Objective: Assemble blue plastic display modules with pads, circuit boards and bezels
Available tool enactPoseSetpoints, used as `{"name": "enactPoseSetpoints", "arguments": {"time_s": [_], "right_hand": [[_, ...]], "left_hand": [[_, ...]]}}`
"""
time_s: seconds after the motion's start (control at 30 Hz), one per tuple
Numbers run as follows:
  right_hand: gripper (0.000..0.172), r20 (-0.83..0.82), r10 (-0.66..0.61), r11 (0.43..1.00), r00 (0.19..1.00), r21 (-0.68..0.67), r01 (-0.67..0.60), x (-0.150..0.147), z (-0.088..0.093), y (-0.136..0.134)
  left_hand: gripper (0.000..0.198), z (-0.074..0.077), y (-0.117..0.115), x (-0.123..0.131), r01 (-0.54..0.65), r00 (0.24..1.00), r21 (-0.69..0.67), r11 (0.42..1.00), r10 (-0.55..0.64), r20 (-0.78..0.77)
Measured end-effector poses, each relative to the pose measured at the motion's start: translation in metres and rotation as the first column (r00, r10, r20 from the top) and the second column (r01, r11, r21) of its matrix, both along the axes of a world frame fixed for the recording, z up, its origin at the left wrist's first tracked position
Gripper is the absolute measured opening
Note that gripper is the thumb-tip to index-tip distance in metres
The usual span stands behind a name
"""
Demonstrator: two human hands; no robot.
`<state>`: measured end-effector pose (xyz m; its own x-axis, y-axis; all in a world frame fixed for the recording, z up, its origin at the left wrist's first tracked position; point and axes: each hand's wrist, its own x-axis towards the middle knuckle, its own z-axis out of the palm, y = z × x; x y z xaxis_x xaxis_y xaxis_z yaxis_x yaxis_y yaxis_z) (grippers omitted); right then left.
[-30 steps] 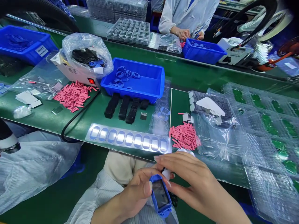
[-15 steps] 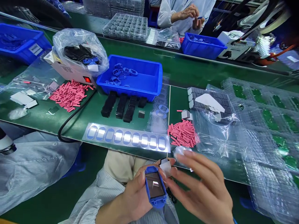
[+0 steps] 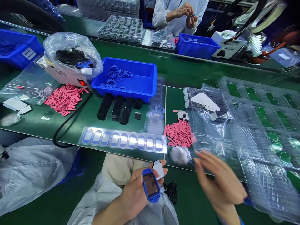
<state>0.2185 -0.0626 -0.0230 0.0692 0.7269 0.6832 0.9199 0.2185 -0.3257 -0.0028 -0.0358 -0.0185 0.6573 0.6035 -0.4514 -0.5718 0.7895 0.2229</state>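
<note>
My left hand (image 3: 137, 190) is closed around a blue plastic housing (image 3: 154, 198) with a dark screen set in its frame. A white piece with a black edge (image 3: 158, 170) sits between the fingers of that same hand, just behind the housing. My right hand (image 3: 217, 178) is off to the right, over the table's front edge, blurred by motion. Its thumb and fingers are stretched out, and nothing shows between them. Nearest to it are a clear plastic bag (image 3: 208, 137) and a crumpled white wad (image 3: 180, 155).
Pink strips (image 3: 179, 133) lie in a pile beside a clear sheet of oval stickers (image 3: 81, 140). Behind are stacks of dark plates (image 3: 104, 107) and a blue bin (image 3: 153, 79) with blue frames. Clear trays (image 3: 255, 150) hold green parts at right. A co-worker's hands (image 3: 185, 14) are across the bench.
My right hand has moved away from the housing and the white piece, to the right. My left hand keeps hold of both. The whole view has shifted slightly.
</note>
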Motion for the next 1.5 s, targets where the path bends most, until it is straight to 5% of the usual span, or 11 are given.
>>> {"name": "enactPoseSetpoints", "arguments": {"time_s": [0.13,0.27,0.37,0.47,0.57,0.7,0.97,1.17,1.3,1.37,1.5], "right_hand": [[0.034,0.265,0.174,0.982,0.948,-0.120,-0.146,0.007,-0.020,-0.014],[0.020,-0.225,0.040,0.975,0.974,-0.206,-0.087,-0.014,-0.007,-0.026],[0.012,-0.750,-0.078,0.931,0.657,-0.290,-0.222,-0.042,0.011,-0.022],[0.019,-0.973,-0.119,0.833,0.200,-0.207,-0.513,-0.072,0.019,-0.007],[0.030,-0.935,-0.292,0.674,-0.202,-0.052,-0.737,-0.098,0.019,0.009],[0.040,-0.785,-0.457,0.552,-0.418,0.118,-0.825,-0.123,0.012,0.023],[0.044,-0.778,-0.457,0.453,-0.431,0.213,-0.866,-0.154,0.003,0.033],[0.049,-0.791,-0.389,0.458,-0.472,0.279,-0.844,-0.234,-0.018,0.054],[0.038,-0.771,-0.485,0.291,-0.413,0.303,-0.907,-0.337,-0.058,0.075],[0.027,-0.758,-0.532,0.184,-0.376,0.330,-0.926,-0.385,-0.072,0.086],[0.029,-0.732,-0.569,0.090,-0.375,0.398,-0.913,-0.443,-0.081,0.102]], "left_hand": [[0.034,-0.001,0.004,-0.002,-0.011,0.998,0.054,0.999,0.007,0.062],[0.034,0.003,0.008,-0.002,0.015,0.992,0.159,0.987,-0.034,0.119],[0.033,0.009,0.011,-0.003,-0.008,0.998,0.239,0.971,-0.008,0.067],[0.035,0.014,0.015,-0.007,-0.029,1.000,0.319,0.947,0.024,0.018],[0.034,0.013,0.019,-0.015,-0.058,0.998,0.383,0.922,0.043,0.047],[0.035,0.002,0.023,-0.034,-0.100,0.991,0.460,0.882,0.048,0.123],[0.038,-0.005,0.032,-0.087,-0.060,0.998,0.616,0.785,0.031,0.058],[0.034,-0.008,0.007,-0.197,-0.218,0.947,0.615,0.758,0.316,-0.053],[0.035,-0.012,-0.030,-0.261,-0.184,0.936,0.447,0.876,0.295,-0.192],[0.039,-0.015,-0.044,-0.278,-0.214,0.912,0.410,0.886,0.332,-0.242],[0.042,-0.023,-0.061,-0.300,-0.303,0.847,0.325,0.896,0.409,-0.340]]}}
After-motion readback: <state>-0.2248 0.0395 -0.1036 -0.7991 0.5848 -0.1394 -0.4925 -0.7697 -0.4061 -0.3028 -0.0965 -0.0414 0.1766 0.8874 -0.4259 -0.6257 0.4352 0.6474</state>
